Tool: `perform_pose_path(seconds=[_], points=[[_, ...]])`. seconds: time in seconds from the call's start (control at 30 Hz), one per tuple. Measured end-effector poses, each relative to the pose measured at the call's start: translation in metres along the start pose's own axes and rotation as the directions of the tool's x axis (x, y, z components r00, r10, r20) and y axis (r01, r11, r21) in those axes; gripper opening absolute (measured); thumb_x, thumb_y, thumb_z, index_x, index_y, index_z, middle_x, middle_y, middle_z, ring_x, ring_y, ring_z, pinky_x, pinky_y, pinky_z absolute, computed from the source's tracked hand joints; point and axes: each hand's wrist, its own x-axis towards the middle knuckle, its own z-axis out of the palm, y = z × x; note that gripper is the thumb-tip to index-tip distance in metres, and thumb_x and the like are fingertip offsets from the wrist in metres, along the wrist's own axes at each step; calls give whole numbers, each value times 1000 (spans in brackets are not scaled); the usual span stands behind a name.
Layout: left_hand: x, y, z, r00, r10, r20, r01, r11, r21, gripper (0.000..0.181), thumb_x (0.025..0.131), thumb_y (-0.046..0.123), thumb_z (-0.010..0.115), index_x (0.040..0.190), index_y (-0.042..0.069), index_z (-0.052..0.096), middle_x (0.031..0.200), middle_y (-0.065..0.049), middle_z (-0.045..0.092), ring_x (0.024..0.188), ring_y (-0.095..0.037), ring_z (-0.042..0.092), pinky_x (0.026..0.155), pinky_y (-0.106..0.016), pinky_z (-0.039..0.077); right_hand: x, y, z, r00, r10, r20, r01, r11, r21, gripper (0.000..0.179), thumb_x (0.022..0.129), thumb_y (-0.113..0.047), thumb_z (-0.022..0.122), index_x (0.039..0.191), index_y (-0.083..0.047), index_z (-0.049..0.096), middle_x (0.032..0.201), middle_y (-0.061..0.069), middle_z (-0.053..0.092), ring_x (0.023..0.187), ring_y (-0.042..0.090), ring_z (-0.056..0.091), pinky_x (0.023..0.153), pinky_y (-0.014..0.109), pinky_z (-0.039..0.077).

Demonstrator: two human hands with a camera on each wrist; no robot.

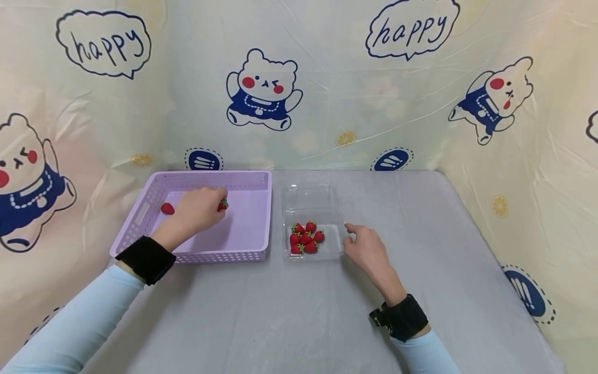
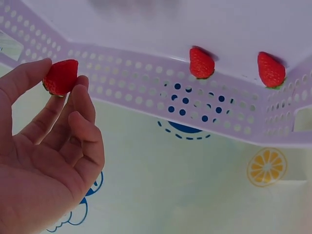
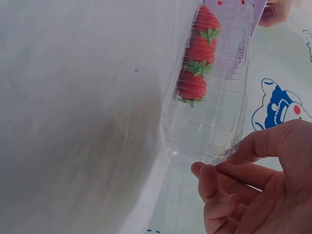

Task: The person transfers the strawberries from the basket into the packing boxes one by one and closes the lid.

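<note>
My left hand [image 1: 198,208] is over the purple basket [image 1: 247,255] and pinches a red strawberry [image 2: 62,77] between thumb and fingertips. Two more strawberries lie in the basket by its far wall. One strawberry [image 1: 167,208] shows in the head view left of the hand; the hand hides the other. To the basket's right stands a clear plastic box [image 1: 333,244], lid raised at the back, with several strawberries [image 1: 306,238] in its left part. At the box's right side, my right hand [image 1: 369,252] pinches the edge between thumb and finger.
A grey cloth [image 1: 261,317] covers the table. Behind and at the sides hangs a pale curtain [image 1: 327,67] printed with bears. The basket's perforated rim stands above the table, close to the left side of the box.
</note>
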Motion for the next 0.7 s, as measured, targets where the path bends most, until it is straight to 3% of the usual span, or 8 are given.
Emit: perform_pose_path(seconds=[0.7], points=[[-7, 34, 6, 998, 46, -29, -47, 998, -37, 22, 93, 13, 75, 111, 2, 67, 90, -12, 68, 76, -30, 62, 68, -49, 57, -1, 1, -1, 1000, -5, -8, 5, 1000, 1, 47, 92, -1, 55, 137, 4, 66, 125, 22, 72, 48, 10, 21, 45, 28, 25]])
